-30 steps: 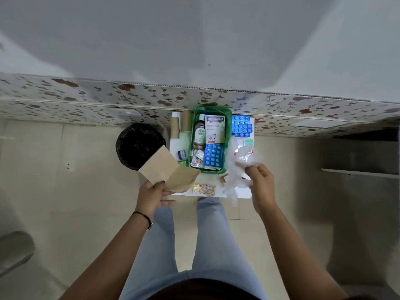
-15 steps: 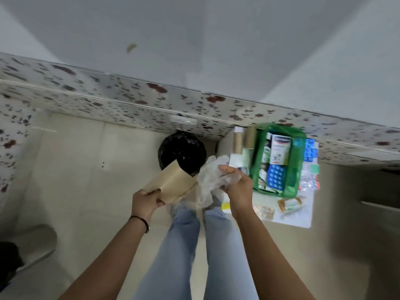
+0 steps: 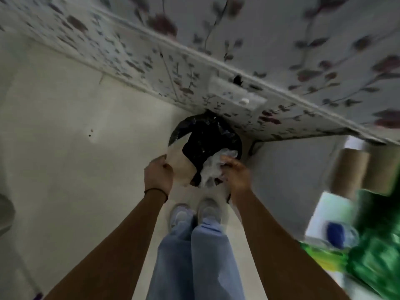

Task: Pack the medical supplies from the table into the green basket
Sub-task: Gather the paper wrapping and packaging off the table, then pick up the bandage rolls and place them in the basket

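Observation:
My left hand [image 3: 159, 172] grips a pale paper bag [image 3: 179, 161], held over the near left rim of the bin. My right hand [image 3: 234, 173] is closed on a crumpled clear plastic wrapper [image 3: 211, 167], which hangs over the bin's opening. The green basket [image 3: 376, 247] shows only as a blur at the right edge, on the small white table [image 3: 329, 204]. Two brown cardboard rolls [image 3: 351, 172] stand beside it, and a blue-capped item [image 3: 335, 233] lies near its corner. What is inside the basket is too blurred to tell.
A bin lined with a black bag [image 3: 205, 141] stands on the pale floor against the flower-patterned wall [image 3: 238, 61]. My legs in jeans and my shoes [image 3: 194, 215] are right below it. A grey object [image 3: 5, 213] sits at the far left edge.
The view has swung left and down from the table to the bin. Both hands, still holding the paper bag and the plastic wrapper, have moved over the bin's opening.

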